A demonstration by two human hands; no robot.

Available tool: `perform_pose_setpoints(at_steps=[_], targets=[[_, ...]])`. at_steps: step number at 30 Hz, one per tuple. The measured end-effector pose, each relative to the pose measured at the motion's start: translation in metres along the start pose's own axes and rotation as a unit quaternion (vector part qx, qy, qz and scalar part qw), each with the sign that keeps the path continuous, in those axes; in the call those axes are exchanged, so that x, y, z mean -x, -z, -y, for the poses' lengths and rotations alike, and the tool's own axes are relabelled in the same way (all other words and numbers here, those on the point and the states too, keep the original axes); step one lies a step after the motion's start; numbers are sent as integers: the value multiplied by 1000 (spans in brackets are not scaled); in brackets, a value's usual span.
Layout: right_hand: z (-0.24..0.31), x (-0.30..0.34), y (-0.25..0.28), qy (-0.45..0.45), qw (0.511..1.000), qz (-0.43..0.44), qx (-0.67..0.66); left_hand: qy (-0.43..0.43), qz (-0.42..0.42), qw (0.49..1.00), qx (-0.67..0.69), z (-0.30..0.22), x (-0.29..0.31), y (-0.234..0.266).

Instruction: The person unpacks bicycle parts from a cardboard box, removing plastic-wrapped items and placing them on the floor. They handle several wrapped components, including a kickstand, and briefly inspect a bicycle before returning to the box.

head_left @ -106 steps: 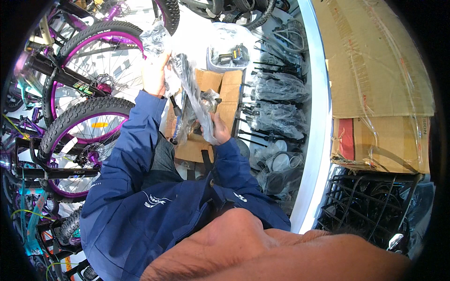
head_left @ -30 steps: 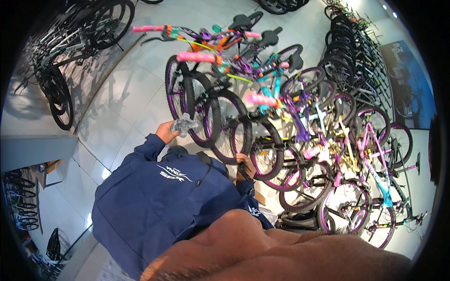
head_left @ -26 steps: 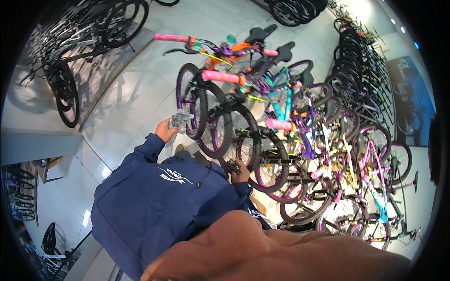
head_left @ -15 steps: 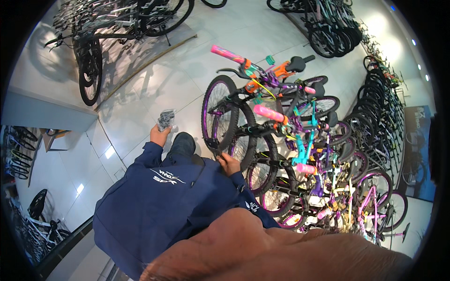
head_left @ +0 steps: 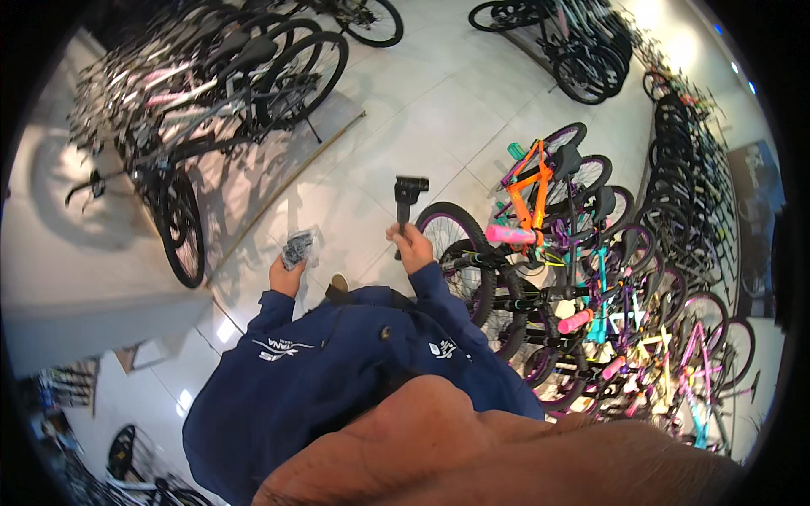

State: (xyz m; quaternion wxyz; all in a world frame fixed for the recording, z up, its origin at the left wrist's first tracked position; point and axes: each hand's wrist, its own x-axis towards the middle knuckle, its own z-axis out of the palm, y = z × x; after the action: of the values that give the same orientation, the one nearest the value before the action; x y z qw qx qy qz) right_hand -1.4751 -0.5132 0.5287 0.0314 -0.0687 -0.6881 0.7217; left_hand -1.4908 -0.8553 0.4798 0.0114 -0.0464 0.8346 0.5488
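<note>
My left hand [head_left: 286, 277] is closed on a small clear plastic bag [head_left: 299, 248] packed with dark parts, whose kind I cannot make out. Upright in my right hand [head_left: 414, 250] is a short black post with a thicker head [head_left: 407, 202], perhaps a bicycle part. My fingers wrap round its lower end. Close to the right of that hand stands a bicycle wheel with a purple rim and black tyre [head_left: 456, 221]. Both hands are held out ahead of my dark blue jacket [head_left: 312, 371].
Bright children's bicycles, one with an orange frame [head_left: 531, 185] and pink grips [head_left: 510, 235], crowd the right. At the left, dark bicycles [head_left: 228, 126] stand in a row on a low platform [head_left: 278, 181]. More bicycles [head_left: 582, 51] line the back right. Pale floor tiles [head_left: 422, 118] lie between.
My right hand has come away from the bicycle wheel, moving up and forward with the black post now in plain view. My view has turned toward the left-hand bicycles. The bag stays in my left hand.
</note>
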Motion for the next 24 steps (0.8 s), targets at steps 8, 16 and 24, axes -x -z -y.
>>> perform_pose_setpoints(at_steps=[8,16,24], targets=[[30,-196,-35,89,977,-110,-158,43,49,996,63,-20,-183,-21],[13,-352,52,30,950,-246,-190,10,91,996,5,-52,-392,-109],[70,-524,144,54,957,-277,-70,-27,33,999,14,-97,-592,-164]])
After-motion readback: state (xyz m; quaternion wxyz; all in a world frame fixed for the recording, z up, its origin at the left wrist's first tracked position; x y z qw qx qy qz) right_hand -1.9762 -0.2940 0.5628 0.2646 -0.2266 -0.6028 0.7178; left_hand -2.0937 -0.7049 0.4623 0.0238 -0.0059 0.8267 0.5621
